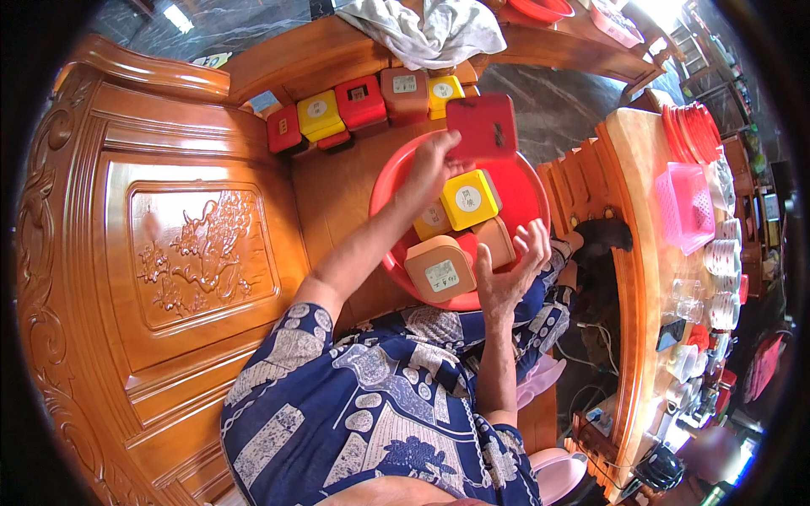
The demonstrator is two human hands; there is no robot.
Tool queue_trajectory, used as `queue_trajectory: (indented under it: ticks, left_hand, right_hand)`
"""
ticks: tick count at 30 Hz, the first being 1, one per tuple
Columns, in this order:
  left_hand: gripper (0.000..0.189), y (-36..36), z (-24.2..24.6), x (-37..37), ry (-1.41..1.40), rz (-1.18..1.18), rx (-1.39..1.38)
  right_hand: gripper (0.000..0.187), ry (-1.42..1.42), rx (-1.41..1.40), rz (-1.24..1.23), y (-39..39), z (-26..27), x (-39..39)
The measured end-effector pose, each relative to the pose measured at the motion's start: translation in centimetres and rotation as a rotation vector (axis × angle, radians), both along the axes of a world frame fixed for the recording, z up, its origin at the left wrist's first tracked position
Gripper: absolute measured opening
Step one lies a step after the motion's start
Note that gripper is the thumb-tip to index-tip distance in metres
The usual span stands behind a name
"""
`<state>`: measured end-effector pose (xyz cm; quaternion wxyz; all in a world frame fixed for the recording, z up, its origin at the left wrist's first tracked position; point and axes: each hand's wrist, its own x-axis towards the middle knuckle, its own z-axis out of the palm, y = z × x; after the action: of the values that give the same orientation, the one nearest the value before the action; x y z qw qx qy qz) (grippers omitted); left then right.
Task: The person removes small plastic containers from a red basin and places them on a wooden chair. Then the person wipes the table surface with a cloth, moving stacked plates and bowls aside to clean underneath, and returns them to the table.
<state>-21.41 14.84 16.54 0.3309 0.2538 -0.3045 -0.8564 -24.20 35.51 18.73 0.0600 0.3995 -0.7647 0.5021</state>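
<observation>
My left hand (435, 158) grips the near-left corner of a dark red box (482, 128), held above the far rim of a red plastic basin (530, 190). My right hand (514, 269) is over the basin's right side, fingers spread and nothing in them. Inside the basin lies a yellow box (469, 200) with a round white label. A tan box (441, 271) with a printed label rests near the rim closest to me. Another tan box (495, 241) lies between them, and a second yellow box (432, 219) is partly covered.
Several red, yellow and brown boxes (359, 104) line the far end of the wooden bench (335, 221). A white cloth (424, 31) drapes over its armrest. To the right, a wooden table (633, 164) bears a pink basket (686, 205), stacked red plates (690, 133), glasses and bowls.
</observation>
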Motion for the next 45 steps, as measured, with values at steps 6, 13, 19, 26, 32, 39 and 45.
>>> queue_trajectory:
  ticks: [6, 13, 19, 26, 32, 39, 45]
  left_hand:
    - [0.03, -11.7, -7.5, -6.8, -0.201, 0.199, 0.179]
    - [0.037, -15.1, -10.6, -10.7, -0.322, 0.24, 0.204]
    - [0.041, -15.7, -12.8, -10.6, -0.325, 0.427, 0.268]
    - [0.036, -16.2, -13.5, -10.1, -0.279, 0.655, 0.263]
    - [0.023, -11.5, -8.9, -9.7, -0.809, 0.596, -0.916]
    - [0.044, -14.6, -8.2, -12.7, -1.292, -0.36, -2.408]
    - [0.041, -17.6, -9.4, -13.7, -1.474, -0.33, -2.384]
  right_hand:
    - [0.042, -0.36, -0.026, 0.063, 2.4, -2.6, 0.4]
    - [0.025, -0.622, 0.024, 0.132, 3.8, -4.8, 0.7]
    - [0.022, -0.637, 0.026, 0.133, 3.8, -5.3, 0.4]
    - [0.021, -0.628, 0.052, 0.147, 3.9, -5.6, 0.6]
    - [0.019, -0.632, 0.086, 0.12, 4.4, -5.9, 1.1]
    - [0.017, -0.633, 0.116, 0.121, 4.8, -5.4, 1.1]
    - [0.017, -0.677, 0.1, 0.085, 5.7, -6.2, 1.3]
